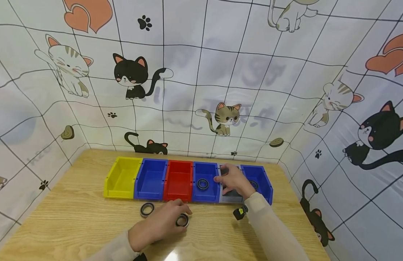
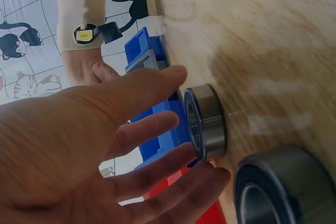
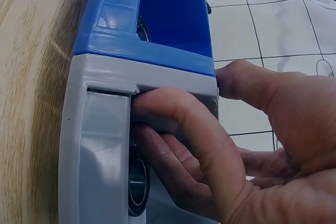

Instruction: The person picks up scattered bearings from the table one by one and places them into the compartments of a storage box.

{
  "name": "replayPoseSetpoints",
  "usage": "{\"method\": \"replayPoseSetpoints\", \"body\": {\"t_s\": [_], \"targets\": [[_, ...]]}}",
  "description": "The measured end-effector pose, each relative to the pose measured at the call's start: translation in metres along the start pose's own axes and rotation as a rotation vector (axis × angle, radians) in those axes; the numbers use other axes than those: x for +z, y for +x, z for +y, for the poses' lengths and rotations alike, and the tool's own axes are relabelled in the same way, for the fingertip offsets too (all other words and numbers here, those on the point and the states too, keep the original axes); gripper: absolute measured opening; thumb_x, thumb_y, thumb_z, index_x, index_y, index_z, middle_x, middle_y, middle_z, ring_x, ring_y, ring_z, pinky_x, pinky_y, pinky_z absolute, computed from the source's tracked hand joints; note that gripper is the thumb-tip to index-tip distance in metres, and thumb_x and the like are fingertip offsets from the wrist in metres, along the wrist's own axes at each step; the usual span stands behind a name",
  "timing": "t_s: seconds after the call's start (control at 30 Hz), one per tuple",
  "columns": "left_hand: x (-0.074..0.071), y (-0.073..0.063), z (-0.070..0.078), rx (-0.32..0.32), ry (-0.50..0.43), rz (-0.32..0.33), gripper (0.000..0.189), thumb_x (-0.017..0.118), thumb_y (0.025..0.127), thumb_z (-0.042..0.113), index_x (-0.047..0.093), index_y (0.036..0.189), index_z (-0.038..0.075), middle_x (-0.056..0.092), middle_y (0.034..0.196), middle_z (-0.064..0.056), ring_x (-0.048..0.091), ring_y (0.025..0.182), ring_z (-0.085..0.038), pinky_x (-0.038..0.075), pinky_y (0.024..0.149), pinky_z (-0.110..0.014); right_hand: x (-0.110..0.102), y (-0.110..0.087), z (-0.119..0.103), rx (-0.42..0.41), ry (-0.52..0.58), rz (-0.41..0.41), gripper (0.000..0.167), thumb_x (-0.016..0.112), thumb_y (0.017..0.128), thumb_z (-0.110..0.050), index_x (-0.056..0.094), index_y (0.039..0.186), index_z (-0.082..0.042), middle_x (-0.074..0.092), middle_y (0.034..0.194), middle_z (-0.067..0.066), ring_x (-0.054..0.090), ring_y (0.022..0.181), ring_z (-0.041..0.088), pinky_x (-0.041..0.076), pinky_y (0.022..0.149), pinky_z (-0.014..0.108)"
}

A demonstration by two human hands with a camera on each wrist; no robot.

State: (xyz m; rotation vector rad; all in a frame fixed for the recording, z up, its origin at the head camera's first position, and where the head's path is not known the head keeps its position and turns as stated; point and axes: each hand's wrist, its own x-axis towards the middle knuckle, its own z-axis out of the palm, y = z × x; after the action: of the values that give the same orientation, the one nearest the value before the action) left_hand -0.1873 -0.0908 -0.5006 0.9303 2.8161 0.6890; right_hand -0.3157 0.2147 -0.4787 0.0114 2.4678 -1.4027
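My right hand (image 1: 235,180) reaches into the grey bin (image 3: 105,156), fingers bent loosely inside and the thumb at its edge. Just below those fingers a bearing (image 3: 138,184) stands in the same bin, partly hidden by the front wall. On the table my left hand (image 1: 163,222) is spread around a ball bearing (image 2: 207,121), thumb on one side and fingers on the other, not closed on it. A second bearing (image 1: 147,209) lies on the wood just left of that hand.
From left, the row has a yellow bin (image 1: 121,181), a blue bin (image 1: 150,181), a red bin (image 1: 178,181), a blue bin (image 1: 206,170) holding a bearing (image 1: 202,184), the grey bin, and a right-end blue bin (image 1: 263,181) with another bearing. A cat-print curtain (image 1: 185,72) stands behind.
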Motion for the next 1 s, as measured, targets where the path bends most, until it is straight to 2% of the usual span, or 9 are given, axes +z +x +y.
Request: {"method": "replayPoseSetpoints", "body": {"t_s": [0.17, 0.33, 0.43, 0.63, 0.77, 1.0], "targets": [[0.0036, -0.0015, -0.0019, 0.007, 0.034, -0.039, 0.041, 0.102, 0.088, 0.02, 0.086, 0.126, 0.025, 0.077, 0.125, 0.001, 0.072, 0.112, -0.017, 0.069, 0.089, -0.037, 0.001, -0.0011, 0.0002, 0.002, -0.004, 0.005, 0.073, 0.087, 0.106, -0.019, 0.051, 0.169, -0.005, 0.074, 0.14, 0.028, 0.081, 0.102, 0.031, 0.074, 0.073, 0.053], [0.0047, -0.001, -0.002, 0.047, 0.059, -0.073, 0.038, 0.099, 0.092, 0.014, 0.087, 0.126, 0.028, 0.076, 0.126, 0.002, 0.07, 0.112, -0.016, 0.068, 0.087, -0.033, 0.0002, -0.0028, 0.0012, 0.008, -0.008, 0.01, 0.074, 0.087, 0.106, -0.019, 0.051, 0.169, -0.005, 0.073, 0.143, 0.029, 0.081, 0.102, 0.031, 0.074, 0.072, 0.052], [0.0053, -0.0014, -0.0018, 0.081, 0.067, -0.06, 0.036, 0.097, 0.095, 0.01, 0.087, 0.125, 0.027, 0.076, 0.124, 0.002, 0.07, 0.111, -0.015, 0.068, 0.089, -0.033, -0.0001, -0.0024, 0.001, 0.006, -0.008, 0.012, 0.074, 0.087, 0.106, -0.018, 0.05, 0.169, -0.005, 0.073, 0.143, 0.028, 0.081, 0.102, 0.031, 0.074, 0.072, 0.052], [0.0079, -0.003, -0.0047, 0.105, 0.088, -0.037, 0.033, 0.095, 0.096, 0.009, 0.088, 0.123, 0.027, 0.077, 0.123, 0.005, 0.072, 0.113, -0.014, 0.069, 0.094, -0.034, 0.0032, -0.0005, 0.0002, 0.002, -0.011, 0.007, 0.075, 0.087, 0.106, -0.02, 0.05, 0.17, -0.005, 0.071, 0.147, 0.03, 0.081, 0.106, 0.032, 0.074, 0.073, 0.051], [0.01, -0.0015, -0.0048, 0.115, 0.081, -0.025, 0.032, 0.096, 0.096, 0.009, 0.088, 0.121, 0.028, 0.078, 0.123, 0.005, 0.073, 0.113, -0.015, 0.069, 0.094, -0.033, 0.001, -0.0002, 0.0005, 0.006, -0.02, 0.004, 0.076, 0.087, 0.107, -0.02, 0.049, 0.171, -0.005, 0.071, 0.148, 0.03, 0.082, 0.107, 0.032, 0.074, 0.073, 0.051], [0.0092, -0.0008, -0.0062, 0.107, 0.084, -0.041, 0.032, 0.096, 0.096, 0.01, 0.089, 0.122, 0.028, 0.079, 0.125, 0.006, 0.073, 0.116, -0.013, 0.069, 0.098, -0.033, 0.0004, 0.0018, -0.0005, 0.013, -0.002, 0.0, 0.077, 0.087, 0.106, -0.019, 0.048, 0.172, -0.006, 0.071, 0.146, 0.03, 0.081, 0.108, 0.033, 0.074, 0.073, 0.05]]}}
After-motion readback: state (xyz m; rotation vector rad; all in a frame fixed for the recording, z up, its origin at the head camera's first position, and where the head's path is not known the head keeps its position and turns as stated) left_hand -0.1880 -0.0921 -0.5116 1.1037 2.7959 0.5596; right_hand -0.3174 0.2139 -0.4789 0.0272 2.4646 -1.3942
